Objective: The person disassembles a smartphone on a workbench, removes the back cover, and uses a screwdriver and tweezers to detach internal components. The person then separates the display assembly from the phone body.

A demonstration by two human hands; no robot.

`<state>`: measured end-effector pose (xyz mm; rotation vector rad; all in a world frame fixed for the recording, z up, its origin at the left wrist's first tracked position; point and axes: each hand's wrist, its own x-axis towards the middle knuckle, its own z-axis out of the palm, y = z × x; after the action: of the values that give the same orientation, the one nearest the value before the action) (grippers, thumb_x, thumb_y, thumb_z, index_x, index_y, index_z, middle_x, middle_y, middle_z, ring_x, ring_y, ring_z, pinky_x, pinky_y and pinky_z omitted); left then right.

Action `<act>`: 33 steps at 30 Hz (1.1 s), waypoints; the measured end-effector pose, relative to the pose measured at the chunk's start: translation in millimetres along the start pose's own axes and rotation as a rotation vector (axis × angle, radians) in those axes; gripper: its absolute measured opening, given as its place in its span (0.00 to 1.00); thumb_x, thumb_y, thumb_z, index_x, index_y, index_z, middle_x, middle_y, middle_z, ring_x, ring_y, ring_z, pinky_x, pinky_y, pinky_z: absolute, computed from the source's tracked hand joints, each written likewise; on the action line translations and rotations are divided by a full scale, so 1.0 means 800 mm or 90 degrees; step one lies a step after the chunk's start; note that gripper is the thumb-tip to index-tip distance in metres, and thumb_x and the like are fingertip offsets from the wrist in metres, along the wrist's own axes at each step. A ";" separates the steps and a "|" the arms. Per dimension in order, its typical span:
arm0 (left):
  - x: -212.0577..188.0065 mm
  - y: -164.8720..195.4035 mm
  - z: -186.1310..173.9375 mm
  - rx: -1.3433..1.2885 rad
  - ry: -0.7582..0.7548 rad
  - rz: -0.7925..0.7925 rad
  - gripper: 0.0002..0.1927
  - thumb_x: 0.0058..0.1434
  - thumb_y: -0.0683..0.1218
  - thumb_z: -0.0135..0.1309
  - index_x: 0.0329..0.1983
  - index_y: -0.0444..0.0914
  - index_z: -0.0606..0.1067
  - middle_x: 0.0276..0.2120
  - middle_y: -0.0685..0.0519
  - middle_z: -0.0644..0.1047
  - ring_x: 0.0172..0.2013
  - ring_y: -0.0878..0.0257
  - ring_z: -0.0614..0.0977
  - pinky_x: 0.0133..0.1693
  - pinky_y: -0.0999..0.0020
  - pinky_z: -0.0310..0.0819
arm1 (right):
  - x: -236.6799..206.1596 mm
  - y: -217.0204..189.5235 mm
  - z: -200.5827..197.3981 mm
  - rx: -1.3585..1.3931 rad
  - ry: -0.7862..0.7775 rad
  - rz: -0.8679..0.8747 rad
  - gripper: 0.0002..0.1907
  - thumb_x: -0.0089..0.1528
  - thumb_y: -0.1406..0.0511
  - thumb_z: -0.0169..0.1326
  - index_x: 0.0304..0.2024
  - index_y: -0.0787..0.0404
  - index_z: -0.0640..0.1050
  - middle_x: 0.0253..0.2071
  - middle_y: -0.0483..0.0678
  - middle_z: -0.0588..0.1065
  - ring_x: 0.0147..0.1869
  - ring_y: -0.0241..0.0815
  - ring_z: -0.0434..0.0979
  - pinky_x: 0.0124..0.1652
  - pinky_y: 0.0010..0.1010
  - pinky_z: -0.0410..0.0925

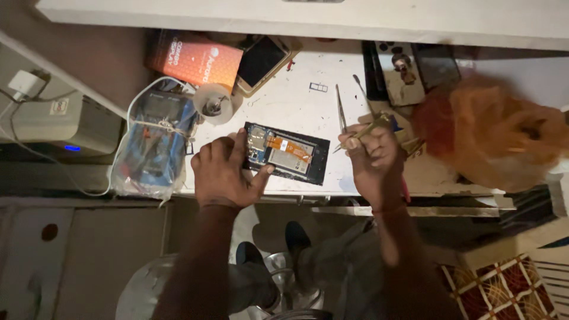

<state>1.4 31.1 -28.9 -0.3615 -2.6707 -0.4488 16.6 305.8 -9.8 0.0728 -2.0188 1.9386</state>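
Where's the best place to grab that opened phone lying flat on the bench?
Probably by its long edges. The opened phone lies flat with board and orange flex cable facing up, so pinch the black frame's two long sides from above at its free right end, away from the left hand steadying the other end. Avoid the exposed middle.

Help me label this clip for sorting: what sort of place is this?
Probably a small phone repair bench: an opened black phone with an orange flex cable under the left hand, brass tweezers in the right hand, and a blue multimeter wrapped in clear plastic.
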 end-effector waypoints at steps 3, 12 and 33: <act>-0.001 0.001 0.000 -0.007 0.013 -0.003 0.43 0.56 0.71 0.57 0.66 0.40 0.73 0.47 0.47 0.73 0.50 0.48 0.72 0.53 0.48 0.63 | 0.000 0.003 0.000 -0.018 -0.050 -0.047 0.09 0.70 0.76 0.53 0.51 0.66 0.70 0.46 0.54 0.79 0.48 0.37 0.79 0.50 0.28 0.74; 0.000 0.003 -0.005 0.004 0.021 0.015 0.42 0.56 0.70 0.56 0.65 0.38 0.74 0.48 0.46 0.73 0.49 0.47 0.72 0.50 0.47 0.63 | 0.007 0.021 0.022 0.011 -0.012 -0.075 0.17 0.68 0.81 0.51 0.57 0.68 0.67 0.49 0.52 0.77 0.55 0.38 0.79 0.53 0.28 0.74; -0.001 0.004 -0.003 0.028 -0.004 0.012 0.43 0.58 0.71 0.55 0.67 0.38 0.73 0.48 0.46 0.73 0.48 0.48 0.71 0.50 0.49 0.62 | 0.010 -0.002 -0.009 -0.114 -0.096 -0.077 0.17 0.64 0.79 0.56 0.52 0.67 0.67 0.46 0.52 0.78 0.52 0.39 0.82 0.50 0.27 0.76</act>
<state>3.6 33.0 -26.3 -0.3756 -2.6761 -0.3837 11.0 314.1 -5.7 0.2983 -2.2205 1.7185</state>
